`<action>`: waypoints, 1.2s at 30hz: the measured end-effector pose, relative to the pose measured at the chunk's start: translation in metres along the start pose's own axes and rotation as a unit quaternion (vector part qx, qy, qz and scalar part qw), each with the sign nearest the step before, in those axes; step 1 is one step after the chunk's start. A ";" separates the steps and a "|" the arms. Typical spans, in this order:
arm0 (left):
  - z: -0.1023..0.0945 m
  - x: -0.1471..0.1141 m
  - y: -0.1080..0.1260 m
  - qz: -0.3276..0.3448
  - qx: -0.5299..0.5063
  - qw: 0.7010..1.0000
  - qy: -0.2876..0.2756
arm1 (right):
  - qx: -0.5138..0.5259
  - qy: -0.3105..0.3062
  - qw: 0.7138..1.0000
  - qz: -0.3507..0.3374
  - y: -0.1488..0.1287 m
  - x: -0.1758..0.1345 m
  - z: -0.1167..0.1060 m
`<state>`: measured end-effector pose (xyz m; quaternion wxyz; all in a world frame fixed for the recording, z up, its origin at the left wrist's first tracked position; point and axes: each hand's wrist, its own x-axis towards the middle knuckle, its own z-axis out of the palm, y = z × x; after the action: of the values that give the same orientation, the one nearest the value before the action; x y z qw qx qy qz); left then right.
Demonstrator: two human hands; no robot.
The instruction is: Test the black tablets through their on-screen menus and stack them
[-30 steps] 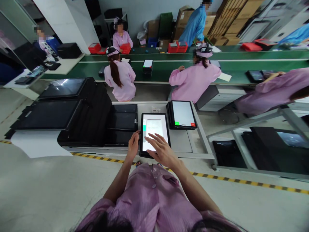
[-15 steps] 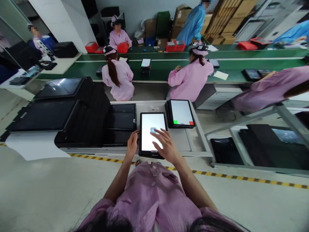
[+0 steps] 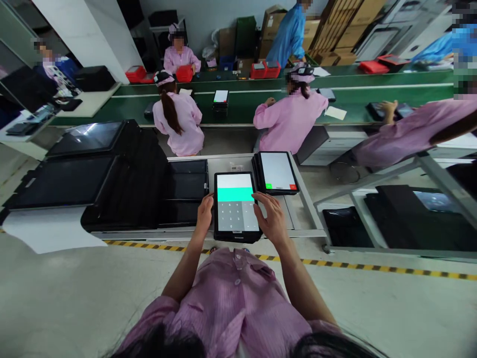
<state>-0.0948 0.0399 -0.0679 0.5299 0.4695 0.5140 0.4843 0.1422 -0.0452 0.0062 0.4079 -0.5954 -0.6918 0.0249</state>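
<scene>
A black-framed tablet (image 3: 234, 181) sits in front of me at the near side of the cart, its lit screen showing a grey number keypad under a turquoise band. My left hand (image 3: 204, 215) grips the tablet's left edge, its fingertips partly hidden by the frame. Over the right edge of the screen, my right hand (image 3: 273, 219) is open with its fingers apart and bent; a fingertip is at or just above the glass. Just behind and to the right, another tablet (image 3: 276, 169) with a white screen and green and red corner marks tops a small stack.
Large black panels (image 3: 63, 181) are piled on the left, beside flat black units (image 3: 186, 184) on the cart (image 3: 301, 219). Several co-workers sit or stand along a green conveyor bench (image 3: 238, 114) ahead. A metal rack (image 3: 376, 219) stands at the right.
The tablet's screen went from white with a small blue icon to a keypad display. My right hand moved right, off the middle of the screen. My left hand stays at the edge.
</scene>
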 end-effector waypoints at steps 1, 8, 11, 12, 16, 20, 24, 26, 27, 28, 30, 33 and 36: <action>0.000 0.001 0.000 -0.002 0.000 1.000 0.000 | 0.002 0.000 1.000 0.001 0.000 0.002 0.002; 0.000 0.005 -0.007 0.021 0.011 1.000 -0.011 | -0.030 -0.070 0.995 -0.071 0.006 0.015 0.013; -0.001 0.007 -0.010 0.026 0.026 0.999 -0.013 | -0.055 -0.049 0.995 -0.061 0.012 0.015 0.015; -0.001 0.007 -0.010 0.027 0.031 0.999 -0.014 | -0.059 -0.033 0.996 -0.050 0.013 0.015 0.016; 0.000 0.009 -0.009 0.028 0.051 0.998 -0.014 | -0.048 -0.043 0.996 -0.056 0.012 0.017 0.020; 0.002 0.010 -0.007 0.010 0.057 0.998 -0.005 | -0.026 -0.053 0.996 -0.059 0.012 0.018 0.019; 0.003 0.008 -0.004 0.017 0.061 0.998 -0.009 | -0.028 -0.024 0.999 -0.031 0.008 0.014 0.013; 0.004 0.007 0.000 0.013 0.065 0.998 -0.009 | -0.014 -0.061 0.997 -0.052 -0.003 0.012 0.012; 0.005 0.006 0.002 0.011 0.065 0.998 -0.012 | -0.003 -0.088 0.994 -0.066 -0.010 0.012 0.012; 0.005 0.006 0.005 0.010 0.064 0.998 -0.016 | 0.006 -0.118 0.990 -0.081 -0.017 0.012 0.012; 0.006 0.005 0.008 0.011 0.062 0.998 -0.024 | 0.015 -0.172 0.979 -0.105 -0.027 0.012 0.012; 0.008 0.005 0.010 0.018 0.068 0.997 -0.025 | 0.015 -0.151 0.984 -0.093 -0.026 0.012 0.008; 0.008 0.006 0.009 0.024 0.074 0.997 -0.023 | 0.000 -0.044 0.998 -0.041 -0.011 0.011 0.003</action>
<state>-0.0867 0.0468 -0.0591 0.4940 0.5302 0.5247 0.4467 0.1318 -0.0378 0.0157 0.3775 -0.5646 -0.7332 0.0344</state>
